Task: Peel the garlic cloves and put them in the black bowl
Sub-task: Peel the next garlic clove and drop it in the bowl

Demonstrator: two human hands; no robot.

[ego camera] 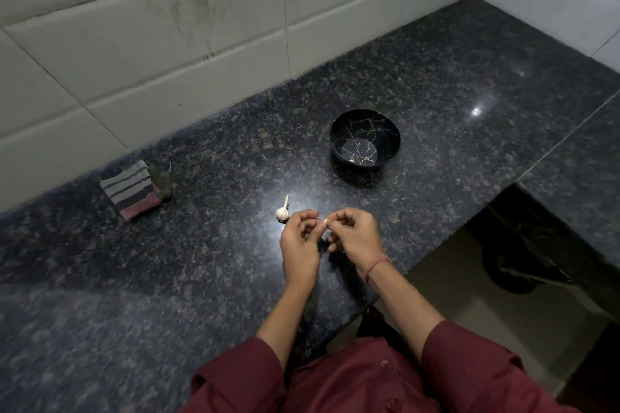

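Small pale garlic clove [325, 220] pinched between left hand [300, 240] and right hand [356, 234], centre frame, near front edge of dark granite counter [161, 278]; round black gold-veined bowl [365, 130] well apart, upper right.

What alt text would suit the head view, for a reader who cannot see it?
A person's left hand and right hand pinch a garlic clove between them over a dark granite counter. A garlic bulb lies beside the left hand, a black bowl stands farther back, and a folded striped cloth lies at the left.
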